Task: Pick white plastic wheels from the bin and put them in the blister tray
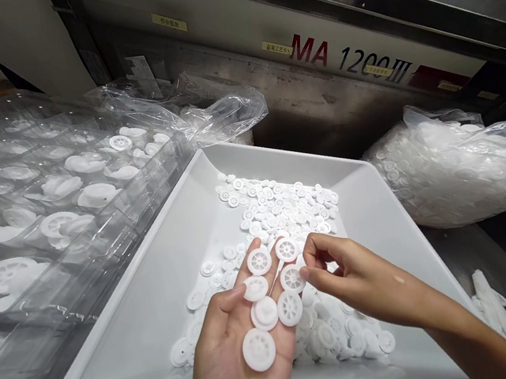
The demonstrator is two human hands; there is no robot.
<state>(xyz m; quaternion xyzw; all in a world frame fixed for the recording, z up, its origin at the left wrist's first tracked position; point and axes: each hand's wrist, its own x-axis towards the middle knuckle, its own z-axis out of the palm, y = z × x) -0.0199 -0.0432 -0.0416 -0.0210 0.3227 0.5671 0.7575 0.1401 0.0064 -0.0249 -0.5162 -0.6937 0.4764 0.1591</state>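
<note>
Across the lower middle of the frame, a shallow white rectangular tray (131,361) holds a loose spread of small white plastic spoked wheels (281,210); at upper left, a clear plastic compartment tray (44,285) carries more wheels in its cells; at right, a clear plastic bag (457,179) bulges with white pieces; above the white tray, the left hand (225,364) lies open, palm up, bearing seven wheels; the right hand (361,275) curls thumb and fingertips (321,244) close together beside them, any pinch impossible to tell.

Our left hand (233,356), palm up, holds small round white plastic spoked wheels (259,261); our right hand (361,278) touches one, over a shallow white tray (128,342).
</note>
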